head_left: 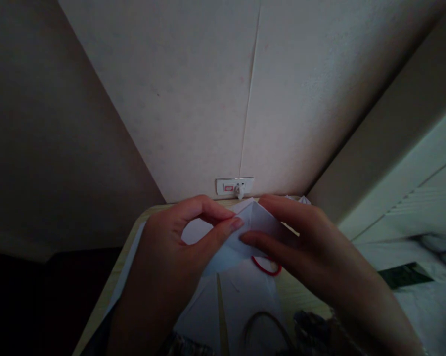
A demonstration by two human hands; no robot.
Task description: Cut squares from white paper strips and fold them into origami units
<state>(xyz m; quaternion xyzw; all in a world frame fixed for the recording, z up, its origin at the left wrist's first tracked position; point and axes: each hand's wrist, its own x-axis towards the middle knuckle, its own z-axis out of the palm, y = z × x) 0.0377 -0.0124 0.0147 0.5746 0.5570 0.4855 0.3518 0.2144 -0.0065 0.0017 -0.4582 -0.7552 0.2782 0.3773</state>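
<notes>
A: Where is the folded piece of white paper (258, 222) you have there?

B: It is right between your two hands. Think of that paper as the middle of a clock. Your left hand (174, 252) is at 8 o'clock, and your right hand (315, 247) is at 3 to 4 o'clock.

A: Are you holding it with both hands?

B: Yes, you are. Your left hand pinches its 9 o'clock side with the thumb and the pointing finger. Your right hand grips its 3 o'clock side, with the thumb in front and fingers behind. Your two thumb tips are near each other but apart. The paper has a pointy top at 12 o'clock.

A: What do you have around it?

B: At 6 to 7 o'clock, under your hands, you have flat sheets of white paper (245, 291) on a pale wooden table (293, 287), with a thin gap in them. At 6 o'clock there is a thin red loop (269, 274), and lower down a dark, thin, curved band (262, 313). I can't tell what those two are.

A: And farther off from you?

B: At 11 o'clock, a white box-shaped wall socket (220, 187) with a white plug (239, 192) in it. At 2 o'clock, a small pointy white paper bit (304, 200), just past your right hand.
</notes>
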